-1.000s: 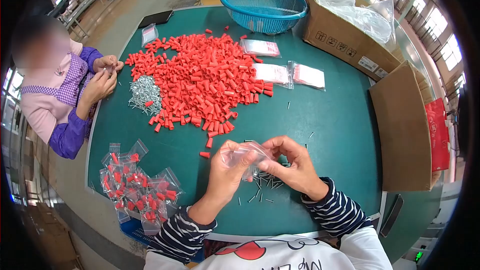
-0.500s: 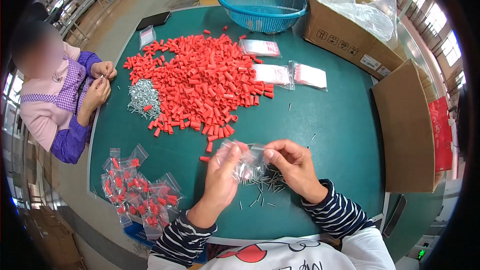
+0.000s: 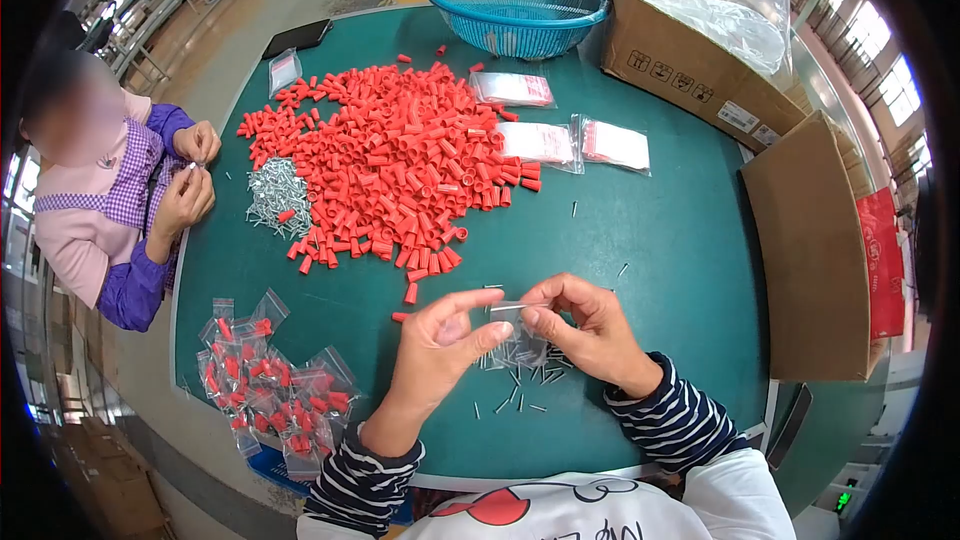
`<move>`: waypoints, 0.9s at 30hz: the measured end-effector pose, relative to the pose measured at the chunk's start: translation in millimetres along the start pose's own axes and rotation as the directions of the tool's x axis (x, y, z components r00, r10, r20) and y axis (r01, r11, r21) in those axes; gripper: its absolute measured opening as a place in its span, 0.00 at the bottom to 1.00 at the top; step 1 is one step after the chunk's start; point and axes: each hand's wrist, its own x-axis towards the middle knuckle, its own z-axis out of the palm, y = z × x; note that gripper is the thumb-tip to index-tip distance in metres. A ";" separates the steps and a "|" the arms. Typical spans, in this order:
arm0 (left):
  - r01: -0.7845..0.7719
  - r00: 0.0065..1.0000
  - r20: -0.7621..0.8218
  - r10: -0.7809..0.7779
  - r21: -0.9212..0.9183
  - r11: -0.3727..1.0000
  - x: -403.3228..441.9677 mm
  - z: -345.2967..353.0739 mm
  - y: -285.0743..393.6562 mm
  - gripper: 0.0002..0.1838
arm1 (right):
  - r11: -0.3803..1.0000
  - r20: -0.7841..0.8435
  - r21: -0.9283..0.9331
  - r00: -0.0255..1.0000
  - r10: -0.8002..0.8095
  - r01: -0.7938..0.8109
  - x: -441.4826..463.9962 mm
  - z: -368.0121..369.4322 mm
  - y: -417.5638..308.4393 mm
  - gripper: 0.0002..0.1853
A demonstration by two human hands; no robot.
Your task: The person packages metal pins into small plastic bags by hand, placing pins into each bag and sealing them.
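Bright red caps [image 3: 400, 155] fill a green tabletop [image 3: 660, 240] beside silver-grey screws [image 3: 278, 198] at left. Clear bags [image 3: 285, 402] showing red lie near left; white packets [image 3: 614, 146] marked with red sit right of the caps. A blue basket [image 3: 517, 5] stands far, with brown cardboard boxes [image 3: 808, 260] at right. Navy-and-white striped cuffs [image 3: 672, 415] edge a white top [image 3: 570, 505] printed red and black, opposite a co-worker's purple-and-white checked apron [image 3: 135, 175] and purple sleeves [image 3: 137, 290].

Shirt [image 3: 575, 495]: seems "My", the rest is cut
Carton [image 3: 690, 65]: four handling signs
White label [image 3: 738, 117]: too small for reading
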 end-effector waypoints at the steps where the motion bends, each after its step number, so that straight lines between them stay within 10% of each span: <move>1: 0.006 1.000 -0.004 -0.006 -0.026 1.000 -0.2 2.1 1.4 0.15 | 0.998 0.013 -0.046 0.999 -0.047 0.048 0.2 -0.3 1.4 0.08; 27: -0.346 0.917 -0.051 0.396 0.392 0.852 1.0 -6.0 -17.7 0.15 | 0.934 0.015 -0.175 0.950 -0.312 0.310 6.5 -7.4 -4.7 0.19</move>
